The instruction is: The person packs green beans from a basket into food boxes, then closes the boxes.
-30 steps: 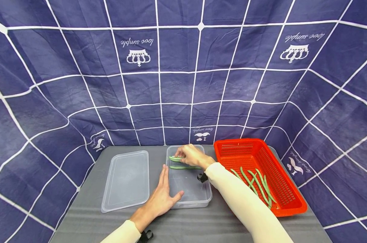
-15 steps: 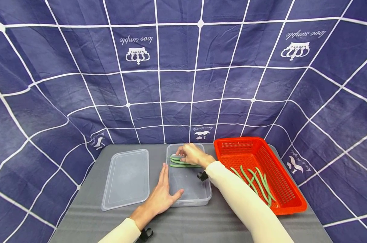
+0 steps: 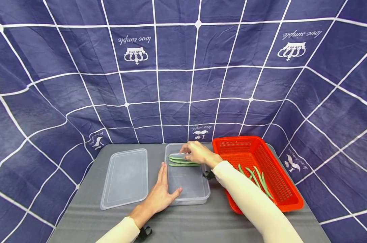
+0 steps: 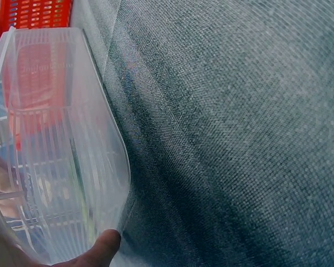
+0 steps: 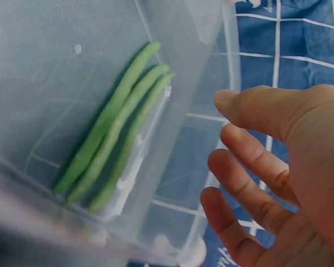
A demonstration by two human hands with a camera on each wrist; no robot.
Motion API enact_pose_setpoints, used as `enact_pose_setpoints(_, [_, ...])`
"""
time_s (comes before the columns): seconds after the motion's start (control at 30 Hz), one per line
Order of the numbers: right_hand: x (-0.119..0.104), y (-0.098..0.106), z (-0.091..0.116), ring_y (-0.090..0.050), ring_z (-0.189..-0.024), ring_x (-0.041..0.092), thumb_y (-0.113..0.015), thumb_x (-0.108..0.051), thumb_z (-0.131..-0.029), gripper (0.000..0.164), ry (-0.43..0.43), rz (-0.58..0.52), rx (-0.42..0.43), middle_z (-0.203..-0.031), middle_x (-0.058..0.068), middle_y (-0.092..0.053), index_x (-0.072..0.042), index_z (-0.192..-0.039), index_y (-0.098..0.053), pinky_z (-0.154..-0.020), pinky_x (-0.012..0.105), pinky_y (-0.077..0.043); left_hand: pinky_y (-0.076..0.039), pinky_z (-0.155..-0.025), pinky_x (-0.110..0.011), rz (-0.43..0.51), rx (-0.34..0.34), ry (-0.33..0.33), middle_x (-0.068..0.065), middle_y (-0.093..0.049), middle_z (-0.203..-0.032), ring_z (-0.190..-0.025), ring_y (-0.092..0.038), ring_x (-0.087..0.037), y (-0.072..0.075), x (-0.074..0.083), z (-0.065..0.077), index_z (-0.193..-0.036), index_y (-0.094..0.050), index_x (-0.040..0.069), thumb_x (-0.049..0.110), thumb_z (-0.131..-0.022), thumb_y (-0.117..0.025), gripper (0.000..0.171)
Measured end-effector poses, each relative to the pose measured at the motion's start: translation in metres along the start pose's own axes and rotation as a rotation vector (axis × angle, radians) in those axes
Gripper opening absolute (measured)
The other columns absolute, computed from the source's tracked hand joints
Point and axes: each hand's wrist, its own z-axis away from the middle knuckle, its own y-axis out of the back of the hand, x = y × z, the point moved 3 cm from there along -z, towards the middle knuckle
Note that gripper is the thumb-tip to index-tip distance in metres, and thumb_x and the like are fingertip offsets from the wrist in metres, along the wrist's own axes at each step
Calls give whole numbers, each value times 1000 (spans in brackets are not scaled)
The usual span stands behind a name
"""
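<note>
Three green beans (image 5: 114, 128) lie side by side at the far end of a clear plastic container (image 3: 188, 189). My right hand (image 3: 198, 152) hovers over that end with nothing in it, its fingers loosely bent and apart from the beans in the right wrist view. At the container's left side, my left hand (image 3: 159, 195) rests against the wall with fingers straight and thumb reaching over the near corner. The left wrist view shows a fingertip (image 4: 108, 242) at the container's ribbed outer wall (image 4: 67, 167).
A red plastic basket (image 3: 280, 168) to the right holds several more green beans (image 3: 263, 184), partly hidden by my right sleeve. On the left a clear lid (image 3: 125, 179) lies flat on the grey cloth (image 3: 183, 222). A blue checked curtain (image 3: 177, 87) rises behind and at both sides.
My right hand has let go of a green bean beside the other two, and has drawn slightly right and up from them. The left hand stays at the container's side.
</note>
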Motion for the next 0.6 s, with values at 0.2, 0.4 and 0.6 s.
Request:
enact_pose_setpoints(0.2, [2, 19, 19, -85, -114, 27, -88, -10, -101, 25, -8, 9, 45, -118, 7, -89, -12, -126, -88, -104, 47, -68, -52, -128, -63, 4, -5, 4, -29, -5, -195, -171, -42, -53, 0, 0, -1, -183, -7, -9, 50, -104, -84, 125])
enact_pose_setpoints(0.4, [8, 37, 42, -84, -111, 26, -89, -14, -102, 24, -20, 31, 95, -113, 5, -87, -12, -126, -88, -101, 47, -67, -51, -130, -61, -5, -7, 12, -27, -3, -196, -172, -41, -51, 1, 0, 0, -184, -7, -8, 53, -105, -83, 125])
enact_pose_setpoints(0.6, [19, 52, 69, -83, -106, 29, -90, -14, -100, 23, -37, 40, 150, -111, 8, -86, -10, -123, -87, -96, 50, -67, -50, -129, -65, 24, 0, -11, -29, -4, -195, -173, -38, -54, 2, 3, 1, -183, -8, -10, 51, -104, -84, 125])
